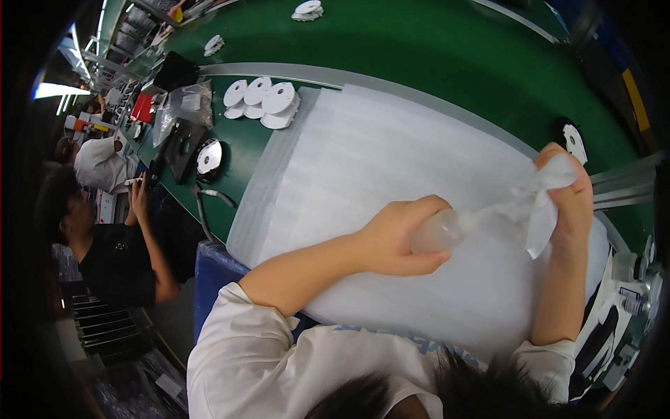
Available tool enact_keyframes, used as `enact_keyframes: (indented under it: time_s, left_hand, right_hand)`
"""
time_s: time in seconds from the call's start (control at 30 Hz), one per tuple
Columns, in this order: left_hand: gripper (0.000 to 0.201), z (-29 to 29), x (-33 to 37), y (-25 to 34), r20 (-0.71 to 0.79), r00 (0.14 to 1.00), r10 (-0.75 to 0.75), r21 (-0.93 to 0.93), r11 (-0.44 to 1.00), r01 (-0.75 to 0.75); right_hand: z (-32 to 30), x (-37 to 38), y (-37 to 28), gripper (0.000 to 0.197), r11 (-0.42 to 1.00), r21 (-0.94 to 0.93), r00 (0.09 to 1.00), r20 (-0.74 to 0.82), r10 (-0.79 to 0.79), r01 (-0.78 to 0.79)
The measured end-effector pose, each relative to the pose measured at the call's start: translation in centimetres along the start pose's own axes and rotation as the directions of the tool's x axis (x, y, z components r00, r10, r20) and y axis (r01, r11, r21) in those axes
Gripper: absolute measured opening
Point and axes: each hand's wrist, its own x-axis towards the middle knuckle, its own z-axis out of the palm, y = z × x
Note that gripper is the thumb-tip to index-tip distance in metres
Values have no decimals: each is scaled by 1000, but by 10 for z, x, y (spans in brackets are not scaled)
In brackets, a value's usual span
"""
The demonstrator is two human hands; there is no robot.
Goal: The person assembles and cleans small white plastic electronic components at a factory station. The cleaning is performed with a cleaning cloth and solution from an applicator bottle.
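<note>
My left hand (394, 237) is closed round a small translucent bottle (438, 233), which lies tilted with its narrow end toward the right. In my right hand (574, 199) is a crumpled white cloth or tissue (541, 209), pinched near its upper edge and hanging down. A blurred pale strip stretches from the bottle's tip toward the cloth; whether they touch I cannot tell. Both hands are above a stack of white foam sheets (363, 160) spread over the bench in front of me.
On the green bench stand several white round parts (279, 101), a black round part with a white disc (209, 159), pliers (209, 195) and a plastic bag (188, 105). A metal rail (419, 98) borders the green belt (419, 42). Another person (108, 244) is at the left.
</note>
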Motion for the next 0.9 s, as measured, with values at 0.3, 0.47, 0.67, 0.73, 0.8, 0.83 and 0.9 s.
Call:
enact_keyframes:
  time_s: [0.3,0.47,0.67,0.73,0.8,0.83,0.9]
  left_hand:
    - [36,-2,18,-10,-234,926,-297,-266,935,233]
    - [36,-12,16,-16,-207,887,-412,-410,860,304]
    - [36,-4,19,-13,-208,906,-368,-355,892,281]
    - [37,-6,12,-14,-247,897,-367,-328,903,279]
    - [37,-3,9,-15,-279,888,-366,-298,912,282]
    - [38,-2,9,-15,-312,885,-346,-317,916,246]
    - [39,-4,12,-16,-329,884,-333,-327,918,225]
  right_hand:
    - [31,-21,-72,37,733,-497,797,595,-103,465]
    - [49,-21,-60,21,872,452,417,768,-487,187]
    - [53,-43,-70,22,817,540,380,726,-573,201]
    - [57,-44,-61,22,881,439,218,855,-470,175]
    - [51,-40,-42,20,967,237,165,954,-251,97]
    - [52,-37,-32,29,1000,-5,113,994,1,30]
    - [54,-15,-14,34,942,-285,125,943,309,-175]
